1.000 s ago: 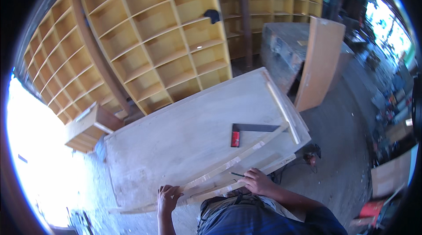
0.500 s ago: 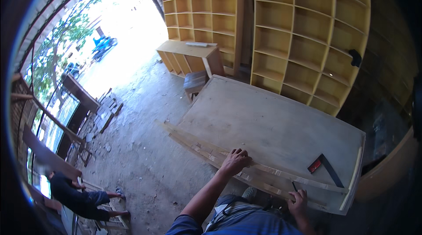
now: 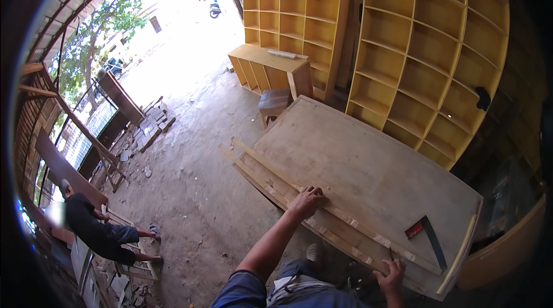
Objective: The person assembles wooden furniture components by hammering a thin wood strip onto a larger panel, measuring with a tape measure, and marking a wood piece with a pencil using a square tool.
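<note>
Two long, pale wooden strips lie side by side along the near edge of a large wooden panel, with a gap between them. My left hand is closed over the middle of the farther strip, its fingers curled around the wood. In my right hand, near the right ends of the strips, a thin dark pencil-like tool is pinched, its tip close to the farther strip. A black try square with a red-marked stock rests on the panel, beyond my right hand.
Tall yellow compartment shelves stand behind the panel. A low shelf unit and a wooden stool are at its far left corner. Another person bends over a wooden frame at left. Stacked bricks lie on the floor.
The view has swung left, so the scene sits farther right. The strips' left ends now show apart. The pencil-like tool's tip has come nearer the farther strip; my left hand keeps its grip.
</note>
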`<state>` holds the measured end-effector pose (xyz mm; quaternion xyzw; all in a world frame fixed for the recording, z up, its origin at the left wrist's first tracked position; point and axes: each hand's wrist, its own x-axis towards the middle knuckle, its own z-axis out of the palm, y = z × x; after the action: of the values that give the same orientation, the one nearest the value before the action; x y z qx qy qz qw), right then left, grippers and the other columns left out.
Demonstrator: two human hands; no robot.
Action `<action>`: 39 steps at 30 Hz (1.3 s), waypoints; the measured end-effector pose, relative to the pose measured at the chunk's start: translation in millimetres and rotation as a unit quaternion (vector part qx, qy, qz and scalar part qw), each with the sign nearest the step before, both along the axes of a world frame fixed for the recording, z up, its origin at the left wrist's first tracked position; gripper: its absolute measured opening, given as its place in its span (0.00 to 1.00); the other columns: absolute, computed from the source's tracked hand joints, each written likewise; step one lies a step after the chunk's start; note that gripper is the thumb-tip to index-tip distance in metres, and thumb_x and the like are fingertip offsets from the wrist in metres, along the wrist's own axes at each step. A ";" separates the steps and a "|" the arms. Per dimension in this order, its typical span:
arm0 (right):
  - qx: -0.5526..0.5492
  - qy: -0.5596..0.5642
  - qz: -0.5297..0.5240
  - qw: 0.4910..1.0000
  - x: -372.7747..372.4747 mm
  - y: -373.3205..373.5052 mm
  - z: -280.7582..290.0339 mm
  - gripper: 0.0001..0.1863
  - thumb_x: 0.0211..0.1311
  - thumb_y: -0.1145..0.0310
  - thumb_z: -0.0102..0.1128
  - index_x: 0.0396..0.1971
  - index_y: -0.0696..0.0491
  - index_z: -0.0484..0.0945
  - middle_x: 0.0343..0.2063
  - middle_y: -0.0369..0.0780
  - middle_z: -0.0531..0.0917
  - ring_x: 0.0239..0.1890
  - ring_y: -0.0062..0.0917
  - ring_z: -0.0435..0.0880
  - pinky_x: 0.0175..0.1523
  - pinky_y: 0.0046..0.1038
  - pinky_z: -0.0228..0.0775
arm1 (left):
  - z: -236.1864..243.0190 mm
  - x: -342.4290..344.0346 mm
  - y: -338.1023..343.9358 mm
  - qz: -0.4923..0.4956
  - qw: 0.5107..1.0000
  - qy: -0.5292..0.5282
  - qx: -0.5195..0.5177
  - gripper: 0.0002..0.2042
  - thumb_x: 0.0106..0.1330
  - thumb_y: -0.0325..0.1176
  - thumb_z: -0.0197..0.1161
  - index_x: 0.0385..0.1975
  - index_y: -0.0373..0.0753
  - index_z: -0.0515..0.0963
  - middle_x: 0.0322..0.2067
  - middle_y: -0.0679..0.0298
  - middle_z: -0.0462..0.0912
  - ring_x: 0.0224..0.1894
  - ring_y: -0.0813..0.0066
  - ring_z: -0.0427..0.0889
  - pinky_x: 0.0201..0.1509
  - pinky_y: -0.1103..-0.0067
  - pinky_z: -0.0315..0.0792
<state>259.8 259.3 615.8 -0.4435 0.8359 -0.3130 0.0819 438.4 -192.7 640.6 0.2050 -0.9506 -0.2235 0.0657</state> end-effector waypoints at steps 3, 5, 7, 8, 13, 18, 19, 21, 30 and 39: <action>-0.018 0.050 -0.013 0.998 10.3 -37.6 40.1 0.47 0.34 0.50 0.87 0.58 0.53 0.79 0.47 0.47 0.77 0.58 0.50 0.72 0.68 0.55 0.62 | 9.2 12.4 -3.1 -0.021 0.999 0.005 0.043 0.26 0.58 0.35 0.75 0.60 0.53 0.83 0.57 0.61 0.79 0.65 0.56 0.74 0.74 0.59 0.64; -0.009 0.065 -0.007 0.998 11.8 -67.1 59.5 0.52 0.33 0.47 0.87 0.62 0.53 0.76 0.49 0.48 0.76 0.60 0.51 0.70 0.69 0.56 0.60 | 25.6 13.8 -3.6 -0.054 0.998 0.034 0.022 0.31 0.55 0.40 0.78 0.63 0.51 0.80 0.59 0.59 0.78 0.66 0.55 0.73 0.75 0.58 0.62; 0.004 0.075 0.016 0.997 15.4 -88.8 60.8 0.57 0.32 0.44 0.87 0.66 0.54 0.73 0.51 0.48 0.75 0.62 0.51 0.69 0.70 0.57 0.59 | 28.3 29.4 -3.4 -0.069 0.996 0.060 0.006 0.37 0.52 0.45 0.80 0.65 0.48 0.78 0.62 0.57 0.76 0.67 0.54 0.72 0.76 0.58 0.61; 0.025 0.104 0.022 0.994 16.7 -98.8 52.4 0.55 0.30 0.43 0.87 0.64 0.54 0.76 0.50 0.48 0.77 0.60 0.50 0.71 0.69 0.56 0.60 | 24.2 36.7 -5.1 -0.097 0.993 0.042 -0.059 0.40 0.50 0.48 0.81 0.67 0.46 0.77 0.64 0.57 0.75 0.68 0.54 0.71 0.76 0.58 0.60; 0.112 0.038 0.096 0.988 15.6 -108.1 23.9 0.46 0.30 0.49 0.87 0.55 0.54 0.83 0.46 0.46 0.81 0.53 0.45 0.77 0.63 0.50 0.67 | 18.4 64.3 -34.8 -0.190 0.980 -0.041 -0.034 0.41 0.46 0.49 0.82 0.64 0.42 0.77 0.60 0.59 0.75 0.66 0.57 0.72 0.72 0.60 0.63; 0.170 0.062 0.061 0.982 27.1 -108.0 39.6 0.37 0.57 0.57 0.75 0.68 0.51 0.77 0.63 0.46 0.82 0.57 0.50 0.81 0.64 0.50 0.70 | 2.4 72.0 -38.2 -0.196 0.980 -0.020 0.036 0.38 0.47 0.43 0.80 0.62 0.45 0.78 0.60 0.59 0.75 0.65 0.58 0.71 0.72 0.62 0.63; 0.175 0.062 0.063 0.981 28.5 -108.5 37.9 0.37 0.57 0.57 0.75 0.68 0.51 0.77 0.63 0.46 0.82 0.57 0.50 0.81 0.64 0.50 0.70 | 6.2 74.2 -44.4 -0.185 0.980 0.032 0.059 0.34 0.50 0.41 0.79 0.61 0.44 0.79 0.59 0.58 0.76 0.65 0.57 0.73 0.72 0.61 0.65; 0.189 0.100 0.061 0.975 30.4 -111.6 37.4 0.38 0.55 0.57 0.76 0.67 0.51 0.78 0.68 0.48 0.78 0.58 0.49 0.80 0.65 0.53 0.67 | 4.7 82.7 -64.6 -0.171 0.978 0.084 0.087 0.31 0.52 0.39 0.79 0.59 0.44 0.81 0.59 0.58 0.78 0.65 0.57 0.74 0.71 0.61 0.67; 0.182 0.089 0.129 0.971 38.7 -142.7 29.0 0.30 0.59 0.63 0.71 0.63 0.52 0.82 0.72 0.45 0.73 0.59 0.49 0.80 0.65 0.50 0.69 | -16.8 233.2 -303.7 0.537 0.791 0.223 -0.190 0.24 0.67 0.35 0.72 0.61 0.35 0.78 0.47 0.49 0.86 0.51 0.49 0.86 0.59 0.63 0.78; 0.190 0.060 0.099 0.975 48.3 -153.3 34.3 0.28 0.58 0.67 0.68 0.62 0.53 0.82 0.74 0.44 0.72 0.54 0.51 0.82 0.61 0.47 0.74 | -38.1 257.5 -357.8 0.497 0.789 0.269 0.238 0.22 0.63 0.39 0.78 0.55 0.37 0.85 0.43 0.57 0.89 0.37 0.76 0.87 0.42 0.76 0.81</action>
<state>308.1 106.0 650.0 -0.5185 0.8353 -0.1117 0.1448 695.9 -550.5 602.5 0.5901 -0.5776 -0.4254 0.3703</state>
